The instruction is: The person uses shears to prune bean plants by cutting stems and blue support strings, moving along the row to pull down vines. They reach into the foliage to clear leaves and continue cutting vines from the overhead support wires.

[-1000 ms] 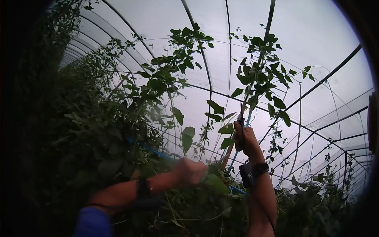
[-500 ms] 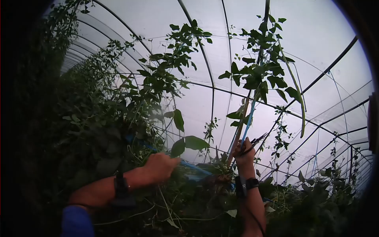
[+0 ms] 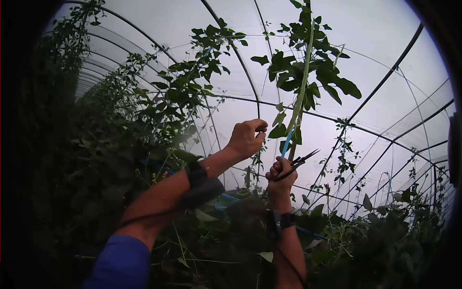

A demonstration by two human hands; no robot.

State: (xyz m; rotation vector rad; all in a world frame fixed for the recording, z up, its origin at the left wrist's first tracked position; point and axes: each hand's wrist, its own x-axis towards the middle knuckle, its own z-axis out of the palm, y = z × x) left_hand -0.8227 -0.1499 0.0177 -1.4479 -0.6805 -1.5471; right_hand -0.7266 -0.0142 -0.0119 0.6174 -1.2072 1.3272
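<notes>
My right hand (image 3: 281, 174) is closed around black scissors (image 3: 304, 159), whose blades point up and to the right. A light blue strip (image 3: 287, 143) rises from the same fist towards the climbing plant (image 3: 298, 77), beside a thin brown stem (image 3: 292, 150). My left hand (image 3: 247, 138) is raised to the left of the strip, apart from the plant. Its fingers are loosely curled, with a gap to the thumb and nothing visible between them. A long slender green pod (image 3: 304, 79) hangs in front of the leaves, its lower end just above my right hand.
Dense dark foliage (image 3: 110, 168) fills the left side and the ground below. Dark metal hoops (image 3: 385, 101) carry the pale plastic cover (image 3: 361, 29) overhead. More vines (image 3: 341, 149) climb strings on the right. Another blue strip (image 3: 228, 198) runs low behind my left forearm.
My left hand has risen and moved right, away from the low leaves. My right hand has shifted slightly left and up with the scissors. The long pod now hangs further left, above my right hand.
</notes>
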